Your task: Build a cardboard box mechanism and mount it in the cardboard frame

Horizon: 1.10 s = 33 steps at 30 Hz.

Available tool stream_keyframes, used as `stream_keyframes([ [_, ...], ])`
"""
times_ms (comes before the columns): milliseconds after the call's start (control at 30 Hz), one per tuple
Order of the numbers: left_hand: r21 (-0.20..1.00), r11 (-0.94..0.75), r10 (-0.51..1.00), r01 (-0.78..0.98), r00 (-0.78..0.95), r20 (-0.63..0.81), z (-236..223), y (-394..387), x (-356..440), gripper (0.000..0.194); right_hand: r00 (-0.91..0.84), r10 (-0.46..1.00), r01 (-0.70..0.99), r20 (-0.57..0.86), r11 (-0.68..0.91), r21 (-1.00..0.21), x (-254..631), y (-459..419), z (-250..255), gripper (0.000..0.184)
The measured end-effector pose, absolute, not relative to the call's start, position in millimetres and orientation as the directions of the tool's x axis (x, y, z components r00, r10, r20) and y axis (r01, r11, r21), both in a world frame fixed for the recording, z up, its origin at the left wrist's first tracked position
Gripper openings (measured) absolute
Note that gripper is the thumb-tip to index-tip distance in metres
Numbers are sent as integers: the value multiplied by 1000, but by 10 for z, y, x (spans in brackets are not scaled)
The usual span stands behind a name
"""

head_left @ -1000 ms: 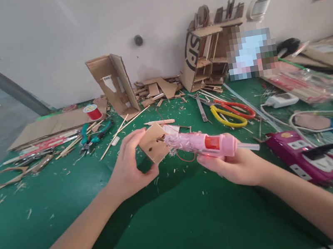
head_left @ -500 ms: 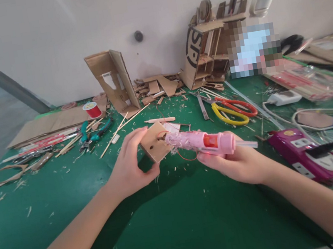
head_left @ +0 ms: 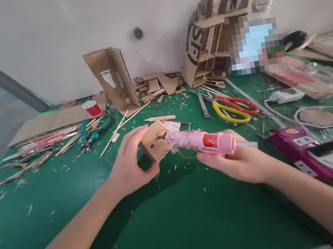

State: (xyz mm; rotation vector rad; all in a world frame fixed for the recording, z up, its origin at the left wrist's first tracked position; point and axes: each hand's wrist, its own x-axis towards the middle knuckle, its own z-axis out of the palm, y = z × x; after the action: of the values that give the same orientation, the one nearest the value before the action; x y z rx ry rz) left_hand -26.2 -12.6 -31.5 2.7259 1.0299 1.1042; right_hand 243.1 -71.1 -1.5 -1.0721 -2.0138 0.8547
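My left hand (head_left: 132, 159) grips a small cardboard box (head_left: 156, 145) by its left side, thumb below and fingers above. Its upper face has a dark hole and a dark patch near the right edge. My right hand (head_left: 238, 159) is wrapped around a pink hot glue gun (head_left: 200, 140) with a clear glue stick (head_left: 247, 144) poking out at the back. The gun points left, and its nozzle is at the dark patch; whether it touches is hard to tell. Wispy strands cling to its barrel. A thin red wire (head_left: 187, 157) curves beneath it.
Scissors (head_left: 231, 116) and a purple power strip (head_left: 311, 152) lie to the right. Pliers (head_left: 92, 134), sticks and a red thread spool (head_left: 92, 109) are at left. A cardboard stand (head_left: 114, 82), scraps (head_left: 160, 85) and a cardboard shelf (head_left: 205, 53) line the wall.
The box has tilted slightly, showing more of its front side, while the glue gun's nozzle stays by the dark patch. Both hands keep their grip. The view has shifted slightly.
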Motion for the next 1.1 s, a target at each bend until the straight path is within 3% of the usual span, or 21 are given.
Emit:
stream_keyframes([
  [1100, 237, -787, 570, 570, 525, 632, -327, -120, -249, 87, -455, 831, 445, 320, 523, -727, 2422, -709, 8, 34],
])
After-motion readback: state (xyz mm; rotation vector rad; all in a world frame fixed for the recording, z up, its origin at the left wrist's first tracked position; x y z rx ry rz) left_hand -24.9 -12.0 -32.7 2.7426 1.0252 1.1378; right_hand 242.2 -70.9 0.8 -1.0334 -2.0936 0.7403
